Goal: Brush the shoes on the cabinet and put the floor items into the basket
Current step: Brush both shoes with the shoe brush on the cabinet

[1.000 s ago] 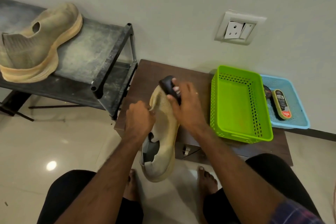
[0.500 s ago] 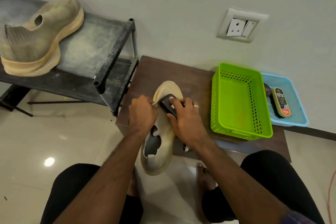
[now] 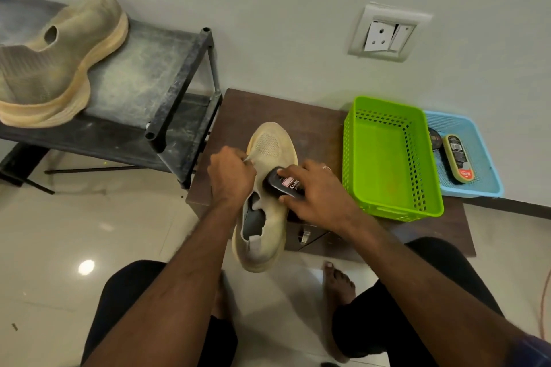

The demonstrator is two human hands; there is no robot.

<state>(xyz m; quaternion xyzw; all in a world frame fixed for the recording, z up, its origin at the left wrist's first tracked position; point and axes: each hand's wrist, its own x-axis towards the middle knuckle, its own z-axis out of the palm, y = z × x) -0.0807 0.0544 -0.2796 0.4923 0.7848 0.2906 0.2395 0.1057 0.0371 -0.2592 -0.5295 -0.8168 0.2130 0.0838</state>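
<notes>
The right hand (image 3: 316, 191) has its grip closed around a black shoe brush (image 3: 283, 186), fingers curled over its back with the label facing up, and presses it on the upper of the tan shoe (image 3: 265, 197) about midway along, just ahead of the ankle opening. The left hand (image 3: 231, 176) pinches the shoe's near-left edge, fingers curled on the fabric, steadying it against the stroke. To do this step well, I judge the strokes should run along the length of the shoe, with the left-hand hold kept firm so the shoe does not swivel, and the pressure light enough that the knit mesh at the toe is not snagged; the sole rim and the heel would want turning toward the brush in their turn. The shoe lies with its long axis running away from the person, toe pointing toward the wall and slightly left, heel hanging out past the front edge of the brown bench (image 3: 316, 119) over the floor, opening facing up. Just right of it on the bench stands a green basket (image 3: 390, 205), with a blue tray (image 3: 480, 185) beside it holding what look like polish containers. The second shoe (image 3: 53, 68) rests well apart on the dusty grey rack (image 3: 143, 74) at left, on its sole, toe toward the wall.
</notes>
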